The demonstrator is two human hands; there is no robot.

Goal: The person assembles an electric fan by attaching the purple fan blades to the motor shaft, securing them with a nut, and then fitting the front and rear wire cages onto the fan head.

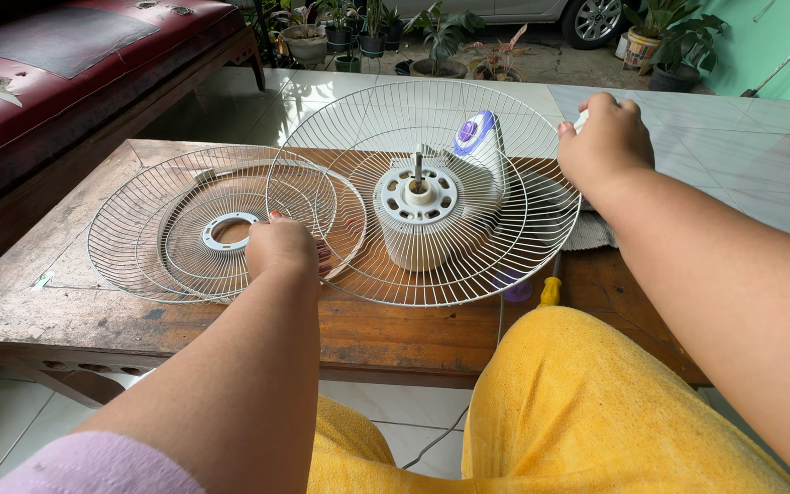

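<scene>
Two fan guards (185,233) on wooden table (66,302), tiled floor (733,137).

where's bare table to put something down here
Bare wood on the table: the near-left strip in front of the loose grille, and the far-left corner. Crowded in the middle and to the right: fan motor in its grille, cloth, screwdriver.

White fan grille (349,137), purple-trimmed motor housing (479,146)

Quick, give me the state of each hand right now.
Left hand: closed, fingers gripping the rim of the rear fan guard.
Right hand: closed, gripping the same guard's far rim.
</scene>
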